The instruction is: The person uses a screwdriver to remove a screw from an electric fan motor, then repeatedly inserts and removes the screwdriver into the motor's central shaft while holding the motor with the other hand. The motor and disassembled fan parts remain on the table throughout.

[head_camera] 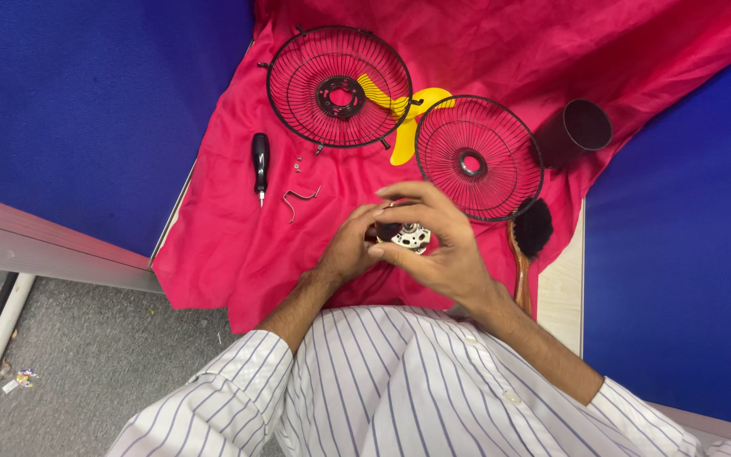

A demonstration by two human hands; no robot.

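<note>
Both hands meet over the red cloth [239, 245] on the counter [562, 288]. Left hand [350, 245] and right hand [437, 241] curl together around a small motor [408, 236], silver with a dark end, fingers closed on it, held just above the cloth. Beyond the left hand: rear grille [339, 86], round, black wire. Beyond the right hand: front grille [479, 157], same shape, close to the fingertips. Right of the right hand: brush [528, 241], dark bristles, wooden handle. Further off to its right: dark cup [586, 125]. Left of the left hand: bent clip [299, 198], then screwdriver [260, 166], black handle. A yellow patch [408, 127] shows on the cloth between the grilles.
</note>
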